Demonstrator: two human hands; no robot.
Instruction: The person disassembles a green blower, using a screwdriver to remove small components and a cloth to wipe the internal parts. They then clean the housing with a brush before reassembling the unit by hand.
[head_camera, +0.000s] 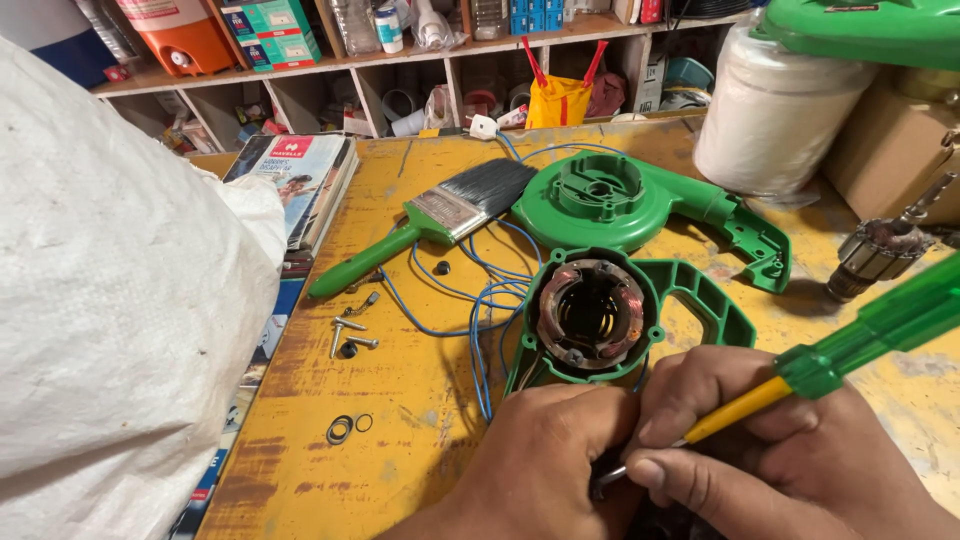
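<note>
While the green plastic blower housing (620, 330) lay split, its copper-wound stator (591, 312) bared and loose steel screws (350, 335) left of the hands, reassembly looked undone. The right hand (760, 450) pinched a green-handled, yellow-shafted screwdriver (800, 375), tip down; the left hand (545, 460) curled beside it, steadying the housing's near edge.

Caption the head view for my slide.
Both hands work a screwdriver into a green motor housing.

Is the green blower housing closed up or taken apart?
Taken apart: one housing half lies empty on the table, the other half holds the exposed copper-wound stator.
</note>
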